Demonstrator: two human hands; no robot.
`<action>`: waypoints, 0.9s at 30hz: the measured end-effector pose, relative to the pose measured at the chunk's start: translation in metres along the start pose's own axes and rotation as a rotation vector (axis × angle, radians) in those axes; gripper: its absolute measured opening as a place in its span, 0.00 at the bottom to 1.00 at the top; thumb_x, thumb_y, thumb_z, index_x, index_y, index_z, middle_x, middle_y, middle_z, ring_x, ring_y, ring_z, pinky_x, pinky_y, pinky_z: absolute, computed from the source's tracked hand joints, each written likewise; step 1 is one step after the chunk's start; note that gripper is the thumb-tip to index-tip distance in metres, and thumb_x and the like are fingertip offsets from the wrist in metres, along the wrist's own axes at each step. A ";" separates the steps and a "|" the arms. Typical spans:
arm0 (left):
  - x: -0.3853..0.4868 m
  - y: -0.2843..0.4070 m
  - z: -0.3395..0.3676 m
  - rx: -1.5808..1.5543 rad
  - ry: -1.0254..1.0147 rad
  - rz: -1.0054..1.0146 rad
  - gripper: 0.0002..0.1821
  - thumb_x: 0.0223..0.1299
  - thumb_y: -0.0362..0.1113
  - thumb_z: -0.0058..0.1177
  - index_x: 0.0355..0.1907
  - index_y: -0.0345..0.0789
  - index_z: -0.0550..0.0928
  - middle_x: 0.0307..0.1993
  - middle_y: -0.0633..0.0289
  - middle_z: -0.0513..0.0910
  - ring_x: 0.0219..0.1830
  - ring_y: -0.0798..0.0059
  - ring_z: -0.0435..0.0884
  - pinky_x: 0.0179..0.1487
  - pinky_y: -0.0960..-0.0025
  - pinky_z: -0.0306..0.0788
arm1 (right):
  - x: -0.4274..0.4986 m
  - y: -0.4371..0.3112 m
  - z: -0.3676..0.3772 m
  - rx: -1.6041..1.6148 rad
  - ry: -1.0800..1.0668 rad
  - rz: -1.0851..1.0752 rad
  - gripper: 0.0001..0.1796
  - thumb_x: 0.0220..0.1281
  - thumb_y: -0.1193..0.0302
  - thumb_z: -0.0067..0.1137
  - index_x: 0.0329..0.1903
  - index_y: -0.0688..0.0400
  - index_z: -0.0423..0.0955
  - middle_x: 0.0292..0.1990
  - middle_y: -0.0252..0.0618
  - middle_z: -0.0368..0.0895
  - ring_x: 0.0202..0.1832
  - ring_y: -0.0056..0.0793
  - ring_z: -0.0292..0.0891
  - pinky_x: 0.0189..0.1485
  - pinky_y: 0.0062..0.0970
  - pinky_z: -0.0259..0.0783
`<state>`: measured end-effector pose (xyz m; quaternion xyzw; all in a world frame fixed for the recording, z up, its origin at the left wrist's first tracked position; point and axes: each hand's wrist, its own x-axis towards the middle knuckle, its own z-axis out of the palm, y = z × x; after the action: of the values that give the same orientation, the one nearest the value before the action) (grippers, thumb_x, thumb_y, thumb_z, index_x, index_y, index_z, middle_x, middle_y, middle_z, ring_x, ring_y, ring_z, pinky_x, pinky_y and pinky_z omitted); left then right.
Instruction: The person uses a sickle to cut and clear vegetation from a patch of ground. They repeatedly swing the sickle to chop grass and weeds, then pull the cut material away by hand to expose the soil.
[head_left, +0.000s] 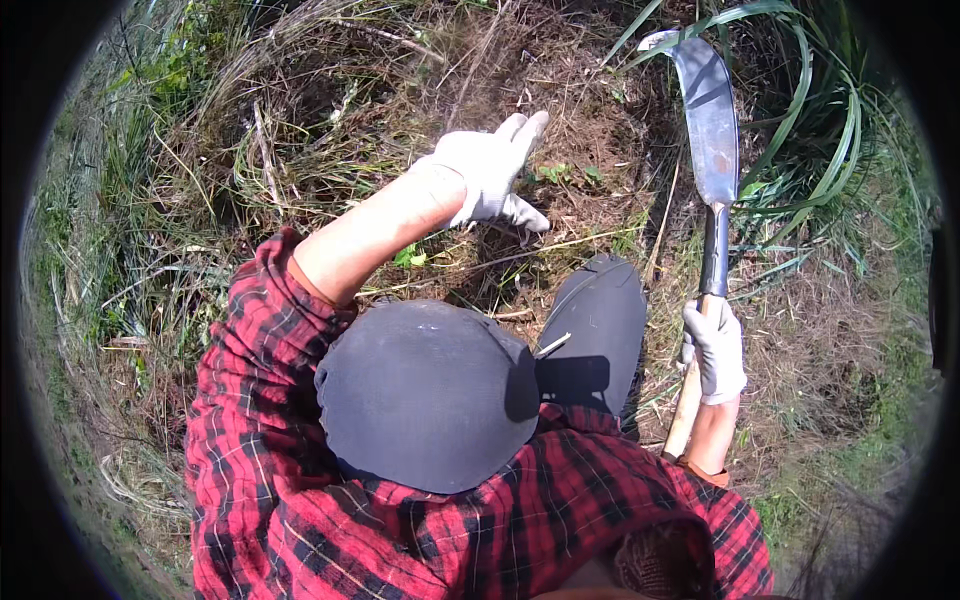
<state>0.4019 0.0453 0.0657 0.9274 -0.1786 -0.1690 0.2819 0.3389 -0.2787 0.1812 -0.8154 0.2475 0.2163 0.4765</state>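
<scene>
My right hand (714, 351), in a pale work glove, is closed around the wooden handle (684, 412) of a billhook. Its broad steel blade (709, 124) points away from me, with the hooked tip (660, 41) beside a long green grass leaf. A dark metal socket (715, 251) joins blade and handle. To the left, my gloved left hand (487, 169) reaches over cut dry grass (585, 135), its thumb apart from its fingers and nothing seen in it. Some of its fingers are hidden. A small leafy green plant (559, 174) grows just right of it.
My dark-clad knees (427, 397) (596, 330) are bent below my hands. Long-bladed green grass (832, 172) arches near the billhook at upper right. A dry stick (266, 150) lies in the tangled grass at left. A thin stalk (555, 345) rests on the right knee.
</scene>
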 end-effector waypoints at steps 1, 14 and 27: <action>0.018 -0.002 0.028 0.028 -0.135 -0.056 0.66 0.35 0.67 0.62 0.69 0.35 0.42 0.66 0.41 0.54 0.54 0.49 0.73 0.57 0.59 0.69 | 0.001 -0.005 -0.007 -0.004 0.035 -0.053 0.10 0.54 0.71 0.59 0.37 0.59 0.69 0.20 0.28 0.68 0.13 0.14 0.63 0.15 0.15 0.65; -0.007 -0.045 0.030 0.149 -0.387 -0.205 0.33 0.45 0.60 0.59 0.43 0.33 0.75 0.36 0.47 0.81 0.41 0.53 0.80 0.44 0.60 0.74 | -0.025 0.035 0.038 -0.214 -0.363 0.243 0.11 0.57 0.69 0.56 0.39 0.59 0.66 0.23 0.33 0.70 0.19 0.24 0.73 0.23 0.26 0.72; -0.068 -0.056 0.019 0.205 -0.352 -0.239 0.38 0.36 0.60 0.67 0.43 0.34 0.72 0.38 0.52 0.81 0.41 0.56 0.81 0.45 0.59 0.73 | -0.029 0.002 0.011 0.028 -0.109 0.043 0.09 0.56 0.72 0.57 0.36 0.59 0.67 0.17 0.28 0.68 0.11 0.14 0.63 0.13 0.15 0.63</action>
<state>0.3473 0.1087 0.0323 0.9218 -0.1303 -0.3415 0.1290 0.3136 -0.2645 0.1922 -0.7902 0.2418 0.2673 0.4957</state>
